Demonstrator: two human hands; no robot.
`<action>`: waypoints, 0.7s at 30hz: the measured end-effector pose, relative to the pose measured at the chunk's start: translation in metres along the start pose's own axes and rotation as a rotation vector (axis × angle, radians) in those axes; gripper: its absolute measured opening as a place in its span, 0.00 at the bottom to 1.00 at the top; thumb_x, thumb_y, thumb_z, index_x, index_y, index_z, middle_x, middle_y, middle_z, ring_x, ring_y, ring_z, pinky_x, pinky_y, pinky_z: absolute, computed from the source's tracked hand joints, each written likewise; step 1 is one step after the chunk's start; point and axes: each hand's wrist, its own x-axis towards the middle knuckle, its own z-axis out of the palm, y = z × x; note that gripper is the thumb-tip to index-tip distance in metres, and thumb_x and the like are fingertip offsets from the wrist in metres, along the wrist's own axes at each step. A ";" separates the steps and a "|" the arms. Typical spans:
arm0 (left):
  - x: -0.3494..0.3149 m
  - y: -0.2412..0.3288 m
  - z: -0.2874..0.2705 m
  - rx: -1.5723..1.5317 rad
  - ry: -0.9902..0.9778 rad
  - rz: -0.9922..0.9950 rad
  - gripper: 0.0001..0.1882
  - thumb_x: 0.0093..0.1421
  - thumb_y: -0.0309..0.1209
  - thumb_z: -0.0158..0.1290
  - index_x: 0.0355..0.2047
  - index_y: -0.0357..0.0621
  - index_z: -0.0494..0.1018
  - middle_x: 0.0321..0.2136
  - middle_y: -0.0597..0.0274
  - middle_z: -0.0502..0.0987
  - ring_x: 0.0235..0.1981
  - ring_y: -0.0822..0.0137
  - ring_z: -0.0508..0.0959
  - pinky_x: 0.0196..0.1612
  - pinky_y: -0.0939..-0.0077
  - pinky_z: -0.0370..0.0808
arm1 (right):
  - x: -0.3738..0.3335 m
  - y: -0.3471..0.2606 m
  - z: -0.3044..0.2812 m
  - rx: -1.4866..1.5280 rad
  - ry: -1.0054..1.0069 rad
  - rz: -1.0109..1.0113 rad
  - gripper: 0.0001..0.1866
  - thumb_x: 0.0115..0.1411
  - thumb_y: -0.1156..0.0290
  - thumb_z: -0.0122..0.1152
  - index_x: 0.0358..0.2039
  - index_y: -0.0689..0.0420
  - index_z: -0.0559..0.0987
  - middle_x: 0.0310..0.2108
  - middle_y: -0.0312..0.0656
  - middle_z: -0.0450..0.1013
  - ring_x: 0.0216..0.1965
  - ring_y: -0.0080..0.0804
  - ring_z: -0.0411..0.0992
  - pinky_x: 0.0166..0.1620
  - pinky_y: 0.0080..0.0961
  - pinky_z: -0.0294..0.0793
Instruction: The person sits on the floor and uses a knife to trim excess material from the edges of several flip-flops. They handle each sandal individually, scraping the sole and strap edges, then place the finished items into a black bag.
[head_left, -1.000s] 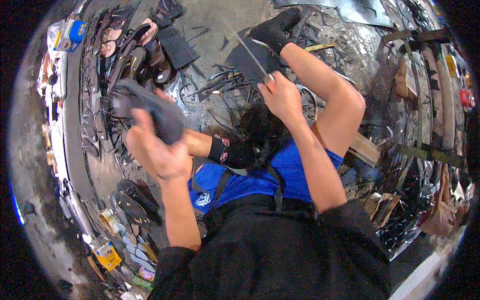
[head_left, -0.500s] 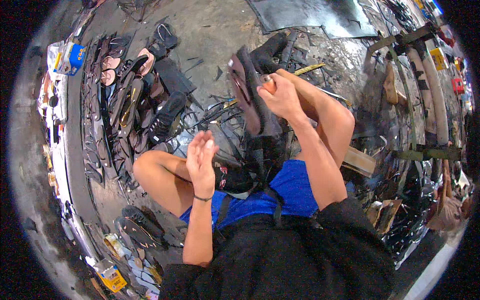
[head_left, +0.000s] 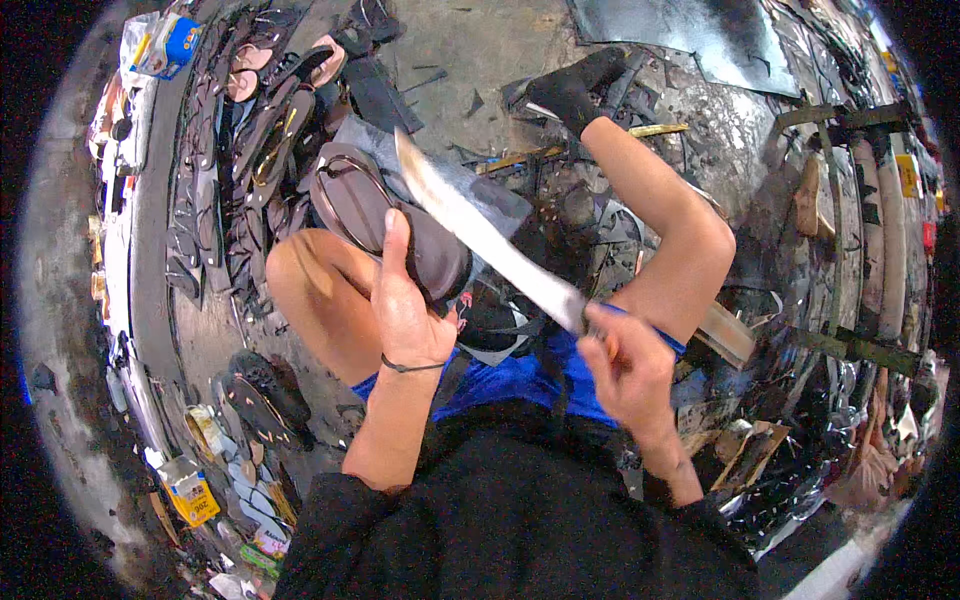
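Note:
My left hand is closed on the heel end of a brown thong sandal, its thumb on top of the footbed. The sandal's toe points away to the far left, above my left knee. Behind it a grey sheet shows on both sides; I cannot tell whether the two are joined. My right hand grips a long curved knife by its orange handle. The blurred blade slants up and left across the view, its tip over the grey sheet beyond the sandal.
Many sandals lie piled at the left. A pair of dark shoes and a yellow box stand lower left. Dark scraps litter the floor around my right foot. A wooden rack stands at the right.
My left hand, open before, now holds the sandal, which has come nearer and to the left. My right hand has moved down toward me, and the knife's blade now shows in full.

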 end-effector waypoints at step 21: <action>0.000 -0.038 -0.085 -0.042 0.013 -0.008 0.24 0.69 0.49 0.47 0.58 0.49 0.70 0.52 0.64 0.76 0.54 0.60 0.75 0.57 0.61 0.73 | -0.001 -0.039 0.032 0.137 -0.294 0.038 0.17 0.59 0.64 0.68 0.48 0.53 0.79 0.28 0.43 0.77 0.26 0.40 0.78 0.30 0.34 0.78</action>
